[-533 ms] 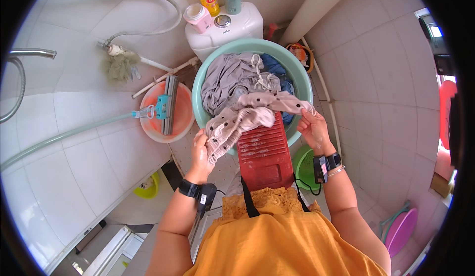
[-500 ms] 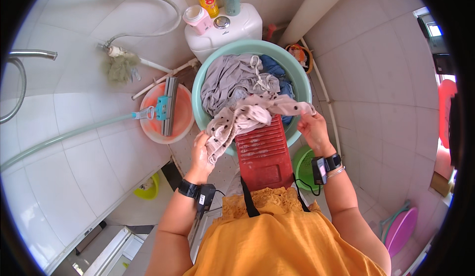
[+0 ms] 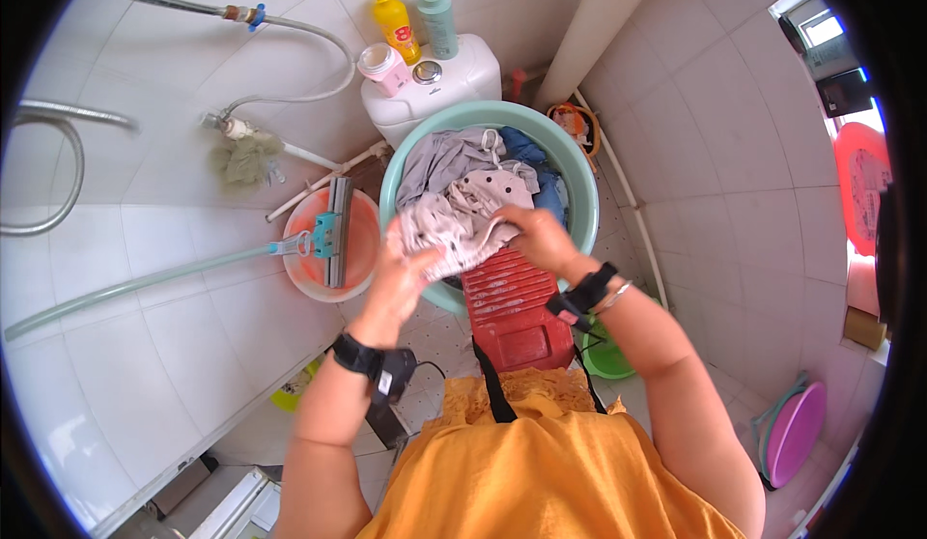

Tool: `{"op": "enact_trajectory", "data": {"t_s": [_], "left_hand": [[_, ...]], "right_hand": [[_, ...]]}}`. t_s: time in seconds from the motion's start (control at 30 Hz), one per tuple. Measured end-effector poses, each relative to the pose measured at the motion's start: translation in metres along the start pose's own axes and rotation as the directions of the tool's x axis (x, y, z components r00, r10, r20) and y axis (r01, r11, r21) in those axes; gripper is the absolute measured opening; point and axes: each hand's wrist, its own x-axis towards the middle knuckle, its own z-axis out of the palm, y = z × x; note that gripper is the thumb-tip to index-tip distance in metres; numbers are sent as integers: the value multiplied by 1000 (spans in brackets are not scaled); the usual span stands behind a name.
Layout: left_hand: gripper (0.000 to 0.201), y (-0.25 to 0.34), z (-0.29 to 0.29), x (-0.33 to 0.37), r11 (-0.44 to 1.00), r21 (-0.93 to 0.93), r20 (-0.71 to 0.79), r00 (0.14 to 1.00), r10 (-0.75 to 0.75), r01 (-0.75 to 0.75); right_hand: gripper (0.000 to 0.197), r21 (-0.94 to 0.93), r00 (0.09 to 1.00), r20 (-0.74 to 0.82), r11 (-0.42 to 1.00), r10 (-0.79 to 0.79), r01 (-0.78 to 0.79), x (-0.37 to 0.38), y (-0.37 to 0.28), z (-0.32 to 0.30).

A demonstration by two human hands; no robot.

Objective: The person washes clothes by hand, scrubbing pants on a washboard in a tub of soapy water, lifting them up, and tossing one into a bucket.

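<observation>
A pale pink garment with dark dots (image 3: 449, 225) is bunched between my two hands, above a round mint-green tub (image 3: 394, 167). My left hand (image 3: 394, 273) is closed on its left end, with the fingers partly smeared by motion. On the other side, my right hand (image 3: 543, 238) grips the garment's right edge. Under the cloth a red washboard (image 3: 517, 317) leans from the tub's near rim toward me. Grey clothing (image 3: 435, 157) and dark blue clothing (image 3: 546, 177) lie heaped in the tub behind the garment.
Left of the tub, a mop head (image 3: 336, 235) rests across an orange-pink bucket (image 3: 299, 283). Behind stands a toilet tank (image 3: 473, 61) with a yellow bottle (image 3: 394, 25), a grey-green pump bottle (image 3: 437, 22) and a pink jar (image 3: 384, 70). A green basin (image 3: 608, 357) sits right of the washboard.
The dotted garment was stretched wide between my hands and is now gathered. My right hand has come inward to the left. My view has shifted slightly.
</observation>
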Motion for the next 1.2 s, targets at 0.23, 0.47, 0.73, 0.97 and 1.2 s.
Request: {"op": "enact_trajectory", "data": {"t_s": [0.23,0.47,0.73,0.97,1.2], "left_hand": [[27,82,23,-3,784,574,294,953,69,-234],[27,177,65,-14,260,761,467,780,418,-595],[21,277,128,-67,122,846,410,780,472,-519],[27,293,121,-38,-361,923,369,581,725,-135],[32,274,101,-72,-348,848,498,372,783,-401]], "right_hand": [[28,135,1000,23,991,1,-5,20,-108,-116],[23,-272,982,34,943,-187,189,11,-192,-218],[19,-576,849,-67,715,-524,395,21,-229,-308],[16,-701,737,-87,567,-670,432,57,-225,-313],[18,-682,654,-221,594,-724,427,44,-231,-308]]}}
